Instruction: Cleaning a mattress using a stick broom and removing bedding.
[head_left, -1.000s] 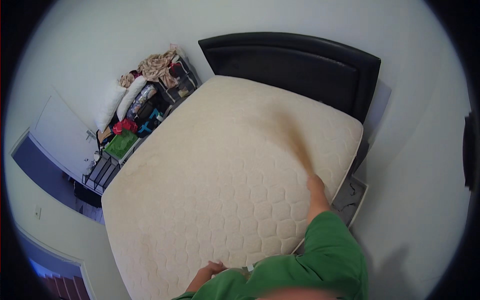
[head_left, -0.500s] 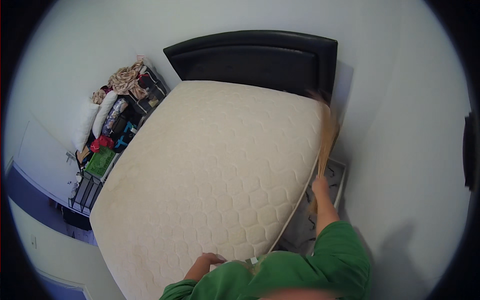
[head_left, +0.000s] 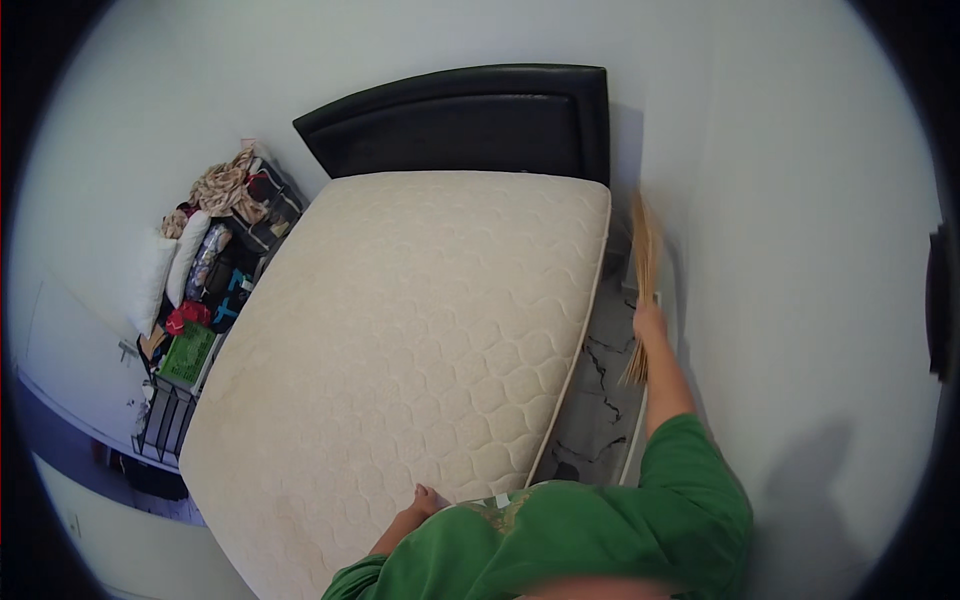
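A bare mattress (head_left: 400, 350), black headboard (head_left: 465, 130) and 2 white pillows (head_left: 152, 285) mark a bedroom.

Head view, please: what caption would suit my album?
A right hand grips a straw broom beside a cream mattress and black headboard.

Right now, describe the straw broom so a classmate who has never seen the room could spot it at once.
Start at the big cream mattress and look past its right edge, toward the white wall. There the right hand grips the straw broom, the only bundle of thin tan stalks in view.
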